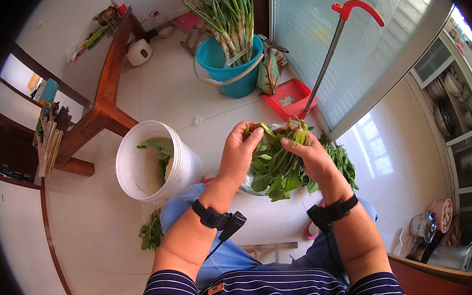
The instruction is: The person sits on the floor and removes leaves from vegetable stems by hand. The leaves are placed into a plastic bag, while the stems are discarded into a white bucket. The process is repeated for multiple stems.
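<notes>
My right hand (313, 154) grips a bunch of leafy greens (282, 177) by the stems, leaves hanging down. Beside it my left hand (242, 145) pinches a green stem (265, 129) between thumb and fingers at the top of the bunch. Below and behind the hands, more greens lie in a plastic bag, partly hidden. Further greens (341, 160) rest on the floor right of my right hand. Left of my left hand stands a white bucket (187, 159) with some leaves (159, 147) inside. Another small bunch of greens (152, 233) lies on the floor by my left knee.
Ahead stand a teal bucket (237, 81) of green onions (232, 27) and a red dustpan (286, 97) with an upright handle. A wooden table (107, 95) is at the left. The sliding glass door (326, 28) and a dish cabinet (451, 130) are at the right.
</notes>
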Demonstrator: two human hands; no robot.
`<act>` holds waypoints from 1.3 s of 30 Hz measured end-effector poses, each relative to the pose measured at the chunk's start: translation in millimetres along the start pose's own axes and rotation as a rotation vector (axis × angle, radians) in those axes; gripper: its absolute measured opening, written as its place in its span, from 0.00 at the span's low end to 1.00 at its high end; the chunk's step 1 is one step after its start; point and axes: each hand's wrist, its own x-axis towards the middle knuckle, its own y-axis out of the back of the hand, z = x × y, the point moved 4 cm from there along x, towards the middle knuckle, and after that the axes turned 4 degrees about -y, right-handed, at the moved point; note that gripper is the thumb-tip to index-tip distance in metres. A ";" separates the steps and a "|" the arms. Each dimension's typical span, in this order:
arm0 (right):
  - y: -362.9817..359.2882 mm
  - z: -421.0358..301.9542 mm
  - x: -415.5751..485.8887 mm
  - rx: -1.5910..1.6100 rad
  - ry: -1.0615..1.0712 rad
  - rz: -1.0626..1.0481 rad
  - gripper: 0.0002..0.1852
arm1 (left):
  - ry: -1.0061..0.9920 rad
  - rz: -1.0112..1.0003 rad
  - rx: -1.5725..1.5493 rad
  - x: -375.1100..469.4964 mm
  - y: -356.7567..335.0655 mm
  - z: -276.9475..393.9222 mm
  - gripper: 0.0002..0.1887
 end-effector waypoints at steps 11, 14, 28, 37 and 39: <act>25.1 -8.0 -1.0 0.173 0.074 0.184 0.10 | -0.201 0.172 0.022 11.0 31.7 22.1 0.05; 34.6 -15.9 -3.4 -0.066 0.133 0.293 0.10 | -0.214 0.186 0.080 11.5 39.2 26.8 0.07; 23.7 -26.6 -5.5 -0.427 0.075 0.294 0.10 | -0.143 0.109 0.040 13.3 39.1 27.0 0.07; 2.1 -12.5 4.8 -0.368 0.020 0.142 0.14 | 0.058 -0.034 -0.043 8.8 25.7 11.8 0.07; -0.2 -10.3 6.8 -0.381 0.012 0.142 0.14 | 0.062 -0.074 0.053 6.4 19.6 8.8 0.07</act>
